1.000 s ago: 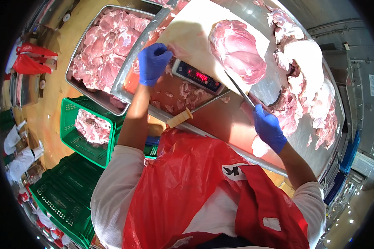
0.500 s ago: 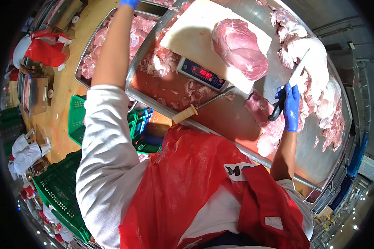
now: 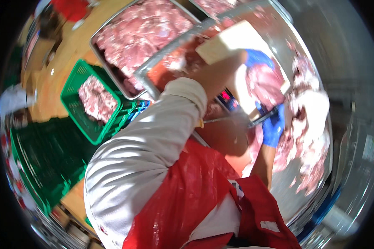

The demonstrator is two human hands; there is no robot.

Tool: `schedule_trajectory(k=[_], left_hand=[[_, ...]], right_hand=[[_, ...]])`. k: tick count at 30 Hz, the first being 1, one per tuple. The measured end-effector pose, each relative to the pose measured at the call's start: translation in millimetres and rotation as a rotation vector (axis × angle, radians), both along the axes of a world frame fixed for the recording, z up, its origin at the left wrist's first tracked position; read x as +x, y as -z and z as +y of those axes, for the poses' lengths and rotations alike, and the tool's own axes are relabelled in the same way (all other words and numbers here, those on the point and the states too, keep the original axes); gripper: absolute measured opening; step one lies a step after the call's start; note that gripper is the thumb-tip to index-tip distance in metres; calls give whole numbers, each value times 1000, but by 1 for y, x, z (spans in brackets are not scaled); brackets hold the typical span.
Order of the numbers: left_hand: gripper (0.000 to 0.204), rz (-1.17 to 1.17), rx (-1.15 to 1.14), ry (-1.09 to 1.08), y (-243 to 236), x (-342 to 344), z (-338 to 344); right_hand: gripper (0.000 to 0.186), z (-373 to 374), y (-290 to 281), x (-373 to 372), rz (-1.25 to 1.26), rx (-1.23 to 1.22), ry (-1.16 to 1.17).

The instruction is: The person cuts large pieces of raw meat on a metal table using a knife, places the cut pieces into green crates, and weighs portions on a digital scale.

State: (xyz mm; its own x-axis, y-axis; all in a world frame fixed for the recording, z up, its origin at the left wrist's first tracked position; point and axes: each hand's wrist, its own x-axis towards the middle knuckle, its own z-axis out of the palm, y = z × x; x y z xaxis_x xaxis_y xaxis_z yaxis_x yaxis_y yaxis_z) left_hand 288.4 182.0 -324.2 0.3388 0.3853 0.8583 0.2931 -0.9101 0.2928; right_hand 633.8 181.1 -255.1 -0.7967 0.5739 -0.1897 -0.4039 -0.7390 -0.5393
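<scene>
As the view has swung and blurred with the person's motion, the table (image 3: 284, 195) now fills the middle and right of the frame, with the tray (image 3: 115, 78) of meat at upper left and the green crate (image 3: 73, 83) below it. On the table, the board (image 3: 226, 41) slants across the upper centre, and the cut (image 3: 266, 85) lies over its right part, much where it lay half a second ago. What has changed most is the left hand (image 3: 258, 58): it was out at the top edge of the frame, beyond the tray, and now rests on the upper end of the cut, though whether it grips or only presses cannot be told. The right hand (image 3: 274, 126) has come away from the meat at right to the cut's lower end, fingers closed around the knife (image 3: 262, 118), whose blade is too blurred to make out; whether this hand also touches the cut is unclear. With both hands brought to its two ends, the cut seems to have become the piece being handled, rather than the meat beside it. Just left of the knife, the scale (image 3: 227, 98) sits half covered by the forearm.
</scene>
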Motion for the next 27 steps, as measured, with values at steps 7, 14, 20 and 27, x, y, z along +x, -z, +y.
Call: schedule_trajectory(k=[7, 14, 20, 27], left_hand=[[61, -1014, -1078, -83, -44, 72, -115], [79, -1479, -917, -268, -57, 88, -282], [76, -1367, -693, -577, -93, -7, -440], [26, -604, 58, -2321, -129, -16, -603]], right_hand=[[44, 35, -10, -24, -344, 347, -112], [56, -40, -8, -93, -459, 790, -454], [25, -184, -48, -231, -140, 829, -745], [47, -212, -56, -202, -158, 544, -1116]])
